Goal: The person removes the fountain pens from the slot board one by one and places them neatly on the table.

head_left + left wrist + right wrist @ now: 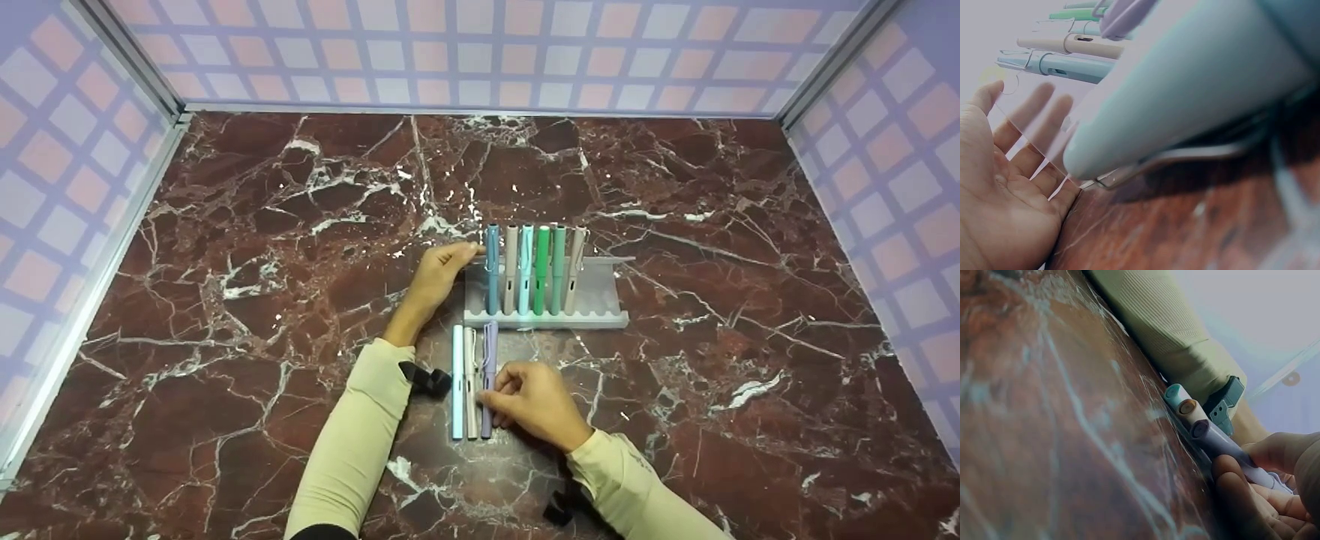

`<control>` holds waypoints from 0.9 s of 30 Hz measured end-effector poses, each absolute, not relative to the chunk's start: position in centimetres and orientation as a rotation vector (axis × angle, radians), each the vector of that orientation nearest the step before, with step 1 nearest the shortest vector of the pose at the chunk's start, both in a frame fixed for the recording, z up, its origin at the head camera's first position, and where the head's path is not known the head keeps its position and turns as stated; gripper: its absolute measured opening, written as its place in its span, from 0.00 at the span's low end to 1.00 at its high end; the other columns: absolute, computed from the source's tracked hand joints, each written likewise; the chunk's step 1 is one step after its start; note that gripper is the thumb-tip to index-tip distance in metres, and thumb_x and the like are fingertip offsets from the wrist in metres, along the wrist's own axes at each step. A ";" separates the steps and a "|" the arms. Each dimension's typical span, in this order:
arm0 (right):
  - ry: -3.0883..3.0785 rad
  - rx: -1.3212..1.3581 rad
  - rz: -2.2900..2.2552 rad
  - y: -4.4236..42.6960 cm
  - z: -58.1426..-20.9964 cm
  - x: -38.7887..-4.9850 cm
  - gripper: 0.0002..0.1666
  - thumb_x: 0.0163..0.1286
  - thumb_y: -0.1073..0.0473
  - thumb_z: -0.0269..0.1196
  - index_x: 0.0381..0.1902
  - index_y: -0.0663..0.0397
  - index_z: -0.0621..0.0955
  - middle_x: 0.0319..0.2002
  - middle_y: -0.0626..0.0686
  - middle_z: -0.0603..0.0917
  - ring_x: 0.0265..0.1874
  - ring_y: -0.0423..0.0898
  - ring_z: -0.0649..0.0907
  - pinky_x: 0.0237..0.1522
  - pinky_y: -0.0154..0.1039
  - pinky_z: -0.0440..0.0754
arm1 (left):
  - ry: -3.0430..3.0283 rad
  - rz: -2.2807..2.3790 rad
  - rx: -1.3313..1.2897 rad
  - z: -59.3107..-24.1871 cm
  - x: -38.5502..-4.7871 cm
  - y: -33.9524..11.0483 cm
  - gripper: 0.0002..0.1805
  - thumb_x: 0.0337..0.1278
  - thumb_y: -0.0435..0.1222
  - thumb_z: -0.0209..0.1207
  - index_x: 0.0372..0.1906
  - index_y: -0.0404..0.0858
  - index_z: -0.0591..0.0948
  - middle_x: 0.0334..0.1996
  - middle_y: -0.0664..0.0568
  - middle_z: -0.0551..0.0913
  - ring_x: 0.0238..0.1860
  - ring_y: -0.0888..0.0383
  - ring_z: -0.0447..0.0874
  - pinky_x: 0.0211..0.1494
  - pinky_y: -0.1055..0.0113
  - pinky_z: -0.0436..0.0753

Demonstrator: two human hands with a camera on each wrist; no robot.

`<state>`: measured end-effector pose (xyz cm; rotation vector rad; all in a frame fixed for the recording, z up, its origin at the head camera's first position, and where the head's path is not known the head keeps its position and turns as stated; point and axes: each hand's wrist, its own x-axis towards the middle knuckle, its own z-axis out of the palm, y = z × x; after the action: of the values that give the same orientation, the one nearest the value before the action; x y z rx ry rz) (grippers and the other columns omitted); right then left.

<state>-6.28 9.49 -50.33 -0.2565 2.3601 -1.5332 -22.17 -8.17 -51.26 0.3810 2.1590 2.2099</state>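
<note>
Head view, left to right: the left hand (pixel 433 283) touches the left edge of the clear pen rack (pixel 601 291), fingers extended behind its panel. In front of the rack's left part lie a pale blue pen (pixel 457 382), a beige pen (pixel 470 375) and a purple pen (pixel 490 360), this last pinched by the right hand (pixel 538 401), apart from the left. Six pens (pixel 541 274) lean in the rack.

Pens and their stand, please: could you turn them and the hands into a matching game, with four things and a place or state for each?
1. Purple pen
2. Bright green pen
3. Left hand
4. Pen stand

A. At the stand's left edge
B. See-through
C. Pinched by the right hand
D. Fourth from left in the stand

Pairs: 1-C, 2-D, 3-A, 4-B
</note>
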 end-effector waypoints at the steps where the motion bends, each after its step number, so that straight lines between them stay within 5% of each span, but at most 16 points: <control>1: 2.358 -0.254 -1.530 9.5 -50.3 -6.3 0.13 0.59 0.58 0.74 0.28 0.60 0.81 0.21 0.51 0.85 0.16 0.43 0.84 0.20 0.36 0.85 | 2.160 2.213 0.382 -51.3 -22.1 -8.2 0.14 0.71 0.30 0.52 0.46 0.23 0.84 0.48 0.38 0.87 0.56 0.49 0.83 0.66 0.58 0.75; 8: 2.339 -0.238 -1.523 9.5 -50.2 -6.4 0.13 0.60 0.58 0.74 0.27 0.60 0.81 0.21 0.50 0.85 0.15 0.42 0.84 0.19 0.37 0.85 | 2.159 2.221 0.378 -51.3 -22.1 -8.2 0.14 0.72 0.30 0.51 0.46 0.23 0.84 0.47 0.38 0.87 0.51 0.57 0.83 0.64 0.59 0.76; 17: 2.328 -0.229 -1.518 9.6 -50.0 -6.5 0.14 0.60 0.58 0.74 0.26 0.59 0.80 0.18 0.50 0.84 0.14 0.40 0.83 0.18 0.38 0.84 | 2.133 2.227 0.377 -51.1 -22.2 -8.1 0.14 0.72 0.30 0.52 0.46 0.23 0.84 0.47 0.38 0.87 0.55 0.41 0.82 0.63 0.57 0.77; 27: 2.324 -0.231 -1.528 9.6 -50.1 -6.4 0.15 0.60 0.55 0.74 0.26 0.59 0.81 0.18 0.50 0.84 0.13 0.40 0.83 0.17 0.39 0.84 | 2.140 2.220 0.374 -51.2 -22.1 -8.1 0.14 0.71 0.30 0.52 0.46 0.23 0.84 0.48 0.37 0.87 0.55 0.46 0.82 0.65 0.57 0.75</control>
<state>-6.38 9.58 -50.13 -0.2315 2.3238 -1.5284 -22.10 -8.10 -51.18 0.3736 2.1397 2.2197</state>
